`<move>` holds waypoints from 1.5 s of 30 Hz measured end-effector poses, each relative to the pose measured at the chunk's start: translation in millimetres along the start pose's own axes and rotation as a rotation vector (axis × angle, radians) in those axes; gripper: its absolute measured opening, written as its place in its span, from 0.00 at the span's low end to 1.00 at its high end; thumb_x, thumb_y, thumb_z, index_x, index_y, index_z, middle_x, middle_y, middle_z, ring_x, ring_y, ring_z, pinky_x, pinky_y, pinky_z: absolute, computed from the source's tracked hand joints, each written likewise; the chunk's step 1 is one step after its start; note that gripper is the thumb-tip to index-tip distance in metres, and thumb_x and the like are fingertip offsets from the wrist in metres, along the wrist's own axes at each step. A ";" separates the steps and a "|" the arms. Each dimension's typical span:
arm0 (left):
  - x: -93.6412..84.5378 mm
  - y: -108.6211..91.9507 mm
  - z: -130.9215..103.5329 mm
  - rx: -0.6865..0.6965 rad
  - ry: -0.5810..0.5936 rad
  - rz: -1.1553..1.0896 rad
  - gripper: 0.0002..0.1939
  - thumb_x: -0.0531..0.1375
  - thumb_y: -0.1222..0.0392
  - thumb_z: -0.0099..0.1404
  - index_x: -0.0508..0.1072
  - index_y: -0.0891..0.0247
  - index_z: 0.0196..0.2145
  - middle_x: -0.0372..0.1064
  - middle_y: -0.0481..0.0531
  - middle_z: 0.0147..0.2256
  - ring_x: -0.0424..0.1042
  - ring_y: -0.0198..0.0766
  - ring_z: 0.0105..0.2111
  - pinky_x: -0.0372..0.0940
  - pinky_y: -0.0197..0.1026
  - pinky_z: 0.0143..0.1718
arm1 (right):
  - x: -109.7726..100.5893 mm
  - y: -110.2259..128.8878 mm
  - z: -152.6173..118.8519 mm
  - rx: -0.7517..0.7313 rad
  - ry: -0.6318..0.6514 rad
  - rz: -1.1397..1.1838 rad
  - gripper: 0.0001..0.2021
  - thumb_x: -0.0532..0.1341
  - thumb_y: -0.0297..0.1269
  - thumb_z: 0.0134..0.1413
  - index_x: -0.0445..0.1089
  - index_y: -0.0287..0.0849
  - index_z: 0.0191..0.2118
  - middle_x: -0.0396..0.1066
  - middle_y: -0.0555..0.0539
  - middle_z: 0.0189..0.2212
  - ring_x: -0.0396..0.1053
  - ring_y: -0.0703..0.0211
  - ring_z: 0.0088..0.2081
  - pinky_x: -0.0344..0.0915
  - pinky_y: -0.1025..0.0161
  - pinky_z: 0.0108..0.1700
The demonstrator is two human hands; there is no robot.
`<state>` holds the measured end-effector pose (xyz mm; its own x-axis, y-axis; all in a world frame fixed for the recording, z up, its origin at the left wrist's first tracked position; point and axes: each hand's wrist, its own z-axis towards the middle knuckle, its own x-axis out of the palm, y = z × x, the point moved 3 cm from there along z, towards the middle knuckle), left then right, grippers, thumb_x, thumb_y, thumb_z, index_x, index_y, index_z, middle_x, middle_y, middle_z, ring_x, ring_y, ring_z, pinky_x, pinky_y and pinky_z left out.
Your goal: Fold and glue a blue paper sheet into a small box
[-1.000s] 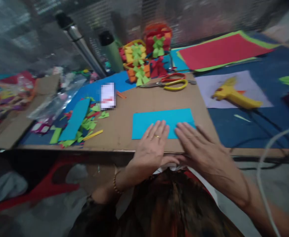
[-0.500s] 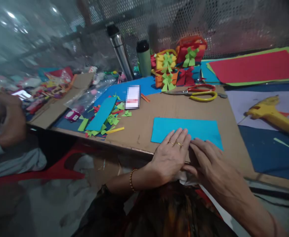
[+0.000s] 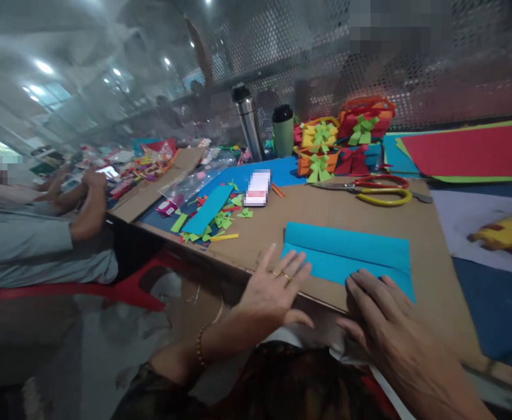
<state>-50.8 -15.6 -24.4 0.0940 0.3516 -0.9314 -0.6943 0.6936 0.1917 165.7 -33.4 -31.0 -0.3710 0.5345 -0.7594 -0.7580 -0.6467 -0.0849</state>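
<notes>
A blue paper sheet (image 3: 347, 251) lies on the brown cardboard in front of me, with a crease running along its length. My left hand (image 3: 275, 286) is spread open by the sheet's left end, fingers stretched and holding nothing. At the sheet's near edge on the right rests my right hand (image 3: 382, 309), fingers extended with the tips on or just over the paper. Beyond the sheet lie scissors (image 3: 382, 191) with red and yellow handles. A blue paper strip (image 3: 208, 211) sits on green and red paper scraps to the left.
Small paper bags with bows (image 3: 321, 146), a steel flask (image 3: 247, 125) and a green bottle (image 3: 283, 131) stand at the back. A phone (image 3: 258, 188) lies nearby. Coloured sheets (image 3: 474, 149) and a yellow glue gun (image 3: 509, 236) are right. Another person (image 3: 41, 233) sits at the left.
My left hand has come off the paper and moved left with its fingers spread. The sheet now shows a lengthwise crease, and the view has tilted upward and left.
</notes>
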 end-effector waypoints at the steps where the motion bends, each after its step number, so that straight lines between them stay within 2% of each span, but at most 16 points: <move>1: -2.6 4.0 -6.1 -0.009 -0.010 0.001 0.48 0.44 0.26 0.68 0.64 0.70 0.67 0.66 0.68 0.65 0.62 0.53 0.69 0.42 0.64 0.74 | -1.4 0.5 0.7 0.009 0.018 0.010 0.21 0.51 0.45 0.73 0.71 0.30 0.52 0.75 0.31 0.49 0.73 0.42 0.52 0.68 0.44 0.57; 5: -17.8 21.7 -20.0 -0.089 0.017 0.037 0.38 0.50 0.33 0.72 0.67 0.66 0.65 0.71 0.64 0.62 0.67 0.57 0.65 0.47 0.67 0.72 | -5.8 1.4 3.4 0.050 0.115 0.037 0.23 0.54 0.46 0.71 0.69 0.27 0.55 0.73 0.30 0.52 0.71 0.41 0.56 0.67 0.44 0.60; 8: -30.5 23.7 -11.9 -0.063 -0.064 0.041 0.30 0.56 0.37 0.72 0.74 0.63 0.58 0.74 0.63 0.59 0.70 0.60 0.62 0.53 0.69 0.68 | -7.3 1.4 5.8 0.086 0.145 0.049 0.25 0.53 0.49 0.71 0.70 0.29 0.54 0.74 0.31 0.51 0.71 0.41 0.55 0.68 0.45 0.60; 11: -34.0 12.1 13.4 -0.131 -0.230 -0.016 0.14 0.59 0.50 0.74 0.79 0.62 0.40 0.80 0.60 0.46 0.77 0.52 0.50 0.66 0.57 0.55 | -6.3 2.4 7.1 0.127 0.173 0.068 0.25 0.54 0.52 0.70 0.72 0.32 0.52 0.73 0.32 0.52 0.71 0.41 0.55 0.67 0.45 0.62; 13: -26.9 -0.1 36.5 -0.172 -0.261 -0.105 0.13 0.56 0.57 0.76 0.77 0.61 0.36 0.76 0.56 0.36 0.75 0.44 0.39 0.68 0.47 0.44 | -5.3 3.0 7.1 0.145 0.174 0.074 0.25 0.55 0.52 0.69 0.72 0.32 0.53 0.74 0.32 0.52 0.71 0.41 0.56 0.66 0.44 0.63; 17: -3.0 -16.8 77.7 -0.220 0.051 -0.302 0.09 0.53 0.62 0.76 0.72 0.63 0.39 0.74 0.54 0.36 0.73 0.41 0.37 0.66 0.41 0.38 | -3.3 2.7 5.6 0.127 0.185 0.059 0.27 0.55 0.52 0.70 0.72 0.28 0.54 0.74 0.31 0.52 0.71 0.40 0.58 0.67 0.44 0.63; 19: 2.0 -16.2 86.9 -0.273 0.189 -0.308 0.07 0.55 0.60 0.76 0.70 0.63 0.40 0.73 0.54 0.37 0.72 0.42 0.36 0.63 0.42 0.36 | -2.7 1.8 3.5 0.105 0.205 0.054 0.28 0.55 0.51 0.70 0.71 0.27 0.56 0.74 0.30 0.55 0.70 0.40 0.59 0.67 0.44 0.64; 21: 2.5 -12.6 89.9 -0.299 0.267 -0.318 0.07 0.55 0.59 0.76 0.69 0.63 0.40 0.73 0.53 0.37 0.72 0.42 0.37 0.61 0.42 0.36 | -3.7 -0.5 -0.3 0.105 0.217 0.043 0.28 0.55 0.50 0.70 0.69 0.27 0.59 0.73 0.31 0.57 0.68 0.40 0.62 0.65 0.43 0.65; 25: -0.6 -5.7 89.6 -0.325 0.303 -0.394 0.08 0.58 0.56 0.75 0.68 0.61 0.38 0.72 0.51 0.36 0.70 0.42 0.36 0.57 0.42 0.35 | -14.4 -9.8 -16.8 0.122 0.204 0.020 0.26 0.55 0.47 0.71 0.68 0.29 0.62 0.74 0.34 0.59 0.67 0.41 0.63 0.63 0.43 0.66; 29: -5.1 -4.2 93.2 -0.343 0.355 -0.455 0.10 0.61 0.53 0.73 0.67 0.61 0.37 0.71 0.50 0.37 0.69 0.41 0.36 0.54 0.42 0.34 | -38.0 -22.7 -39.4 0.156 0.173 -0.038 0.22 0.54 0.44 0.73 0.68 0.31 0.60 0.75 0.34 0.56 0.71 0.44 0.59 0.64 0.44 0.64; 32: -9.1 -4.0 98.0 -0.353 0.425 -0.452 0.11 0.61 0.53 0.73 0.68 0.61 0.36 0.71 0.49 0.36 0.68 0.40 0.35 0.51 0.42 0.34 | -56.1 -29.6 -44.4 0.232 0.148 -0.119 0.19 0.54 0.45 0.72 0.71 0.34 0.54 0.78 0.35 0.49 0.74 0.46 0.51 0.65 0.45 0.60; 34: -10.8 -3.7 100.3 -0.353 0.449 -0.451 0.11 0.61 0.53 0.73 0.68 0.61 0.36 0.71 0.49 0.35 0.67 0.40 0.33 0.50 0.42 0.33 | -61.8 -29.2 -36.0 0.260 0.112 -0.163 0.19 0.55 0.48 0.71 0.72 0.35 0.50 0.78 0.36 0.44 0.74 0.46 0.46 0.67 0.48 0.55; 38: -10.3 -3.7 101.1 -0.341 0.425 -0.459 0.09 0.61 0.54 0.72 0.68 0.61 0.37 0.72 0.49 0.36 0.67 0.39 0.33 0.51 0.41 0.33 | -43.4 -14.7 -3.5 0.151 0.130 -0.066 0.26 0.53 0.53 0.70 0.71 0.33 0.54 0.75 0.33 0.50 0.70 0.44 0.53 0.66 0.51 0.57; 40: -9.3 -3.5 99.9 -0.339 0.413 -0.461 0.08 0.61 0.55 0.73 0.68 0.61 0.37 0.72 0.49 0.36 0.67 0.39 0.34 0.52 0.41 0.33 | -28.3 -6.9 7.6 0.101 0.127 -0.035 0.27 0.51 0.53 0.71 0.71 0.30 0.54 0.76 0.33 0.48 0.70 0.44 0.49 0.67 0.50 0.55; 42: -9.7 -2.9 98.7 -0.322 0.405 -0.471 0.08 0.59 0.56 0.74 0.68 0.61 0.37 0.72 0.49 0.36 0.67 0.39 0.35 0.52 0.41 0.34 | -16.9 -3.1 10.7 0.102 0.125 -0.024 0.27 0.50 0.52 0.72 0.71 0.29 0.54 0.76 0.34 0.46 0.70 0.45 0.46 0.67 0.51 0.52; 45: -13.0 0.5 96.1 -0.288 0.432 -0.501 0.07 0.59 0.57 0.74 0.67 0.61 0.37 0.71 0.49 0.36 0.67 0.39 0.35 0.53 0.41 0.34 | -10.4 -3.3 5.7 0.122 0.173 0.012 0.26 0.51 0.51 0.71 0.69 0.31 0.57 0.75 0.36 0.48 0.69 0.45 0.49 0.65 0.50 0.54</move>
<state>16.2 40.6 17.5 0.2008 -0.2869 -0.9367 -0.8078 0.4925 -0.3240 169.0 -33.8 -19.1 -0.2911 0.4187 -0.8602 -0.8171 -0.5765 -0.0042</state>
